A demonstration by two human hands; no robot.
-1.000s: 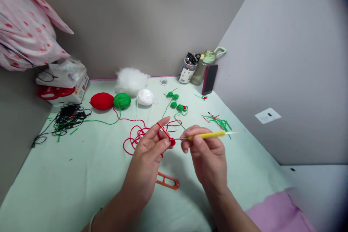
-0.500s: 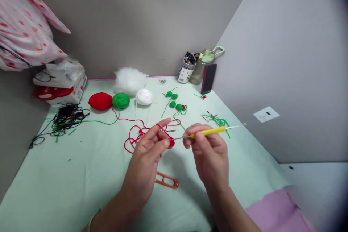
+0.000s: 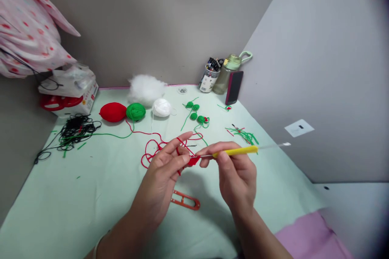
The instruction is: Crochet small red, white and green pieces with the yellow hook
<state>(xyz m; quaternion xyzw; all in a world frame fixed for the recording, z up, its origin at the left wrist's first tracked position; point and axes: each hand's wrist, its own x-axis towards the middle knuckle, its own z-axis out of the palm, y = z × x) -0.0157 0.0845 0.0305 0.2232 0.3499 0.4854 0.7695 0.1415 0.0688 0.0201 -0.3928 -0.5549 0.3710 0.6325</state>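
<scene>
Pinched between the thumb and fingers of my left hand is a small red crochet piece. Red yarn runs over my raised left index finger and lies in loose loops on the table behind. My right hand grips a crochet hook by its yellow handle. The hook's thin metal shaft reaches left into the red piece, and its tip is hidden there. My right index fingertip is close to the piece's right edge. Below my hands an orange thread snipper lies on the cloth, partly behind my left hand.
A red yarn ball, a green one and a white one sit at the back, near white stuffing. Green crocheted pieces, yarn scraps, a phone, a bottle and tangled black cord lie around.
My right hand has tilted the hook flatter and brought its index finger left, against or near the red piece. The red piece looks stretched to the right. My left hand has barely moved.
</scene>
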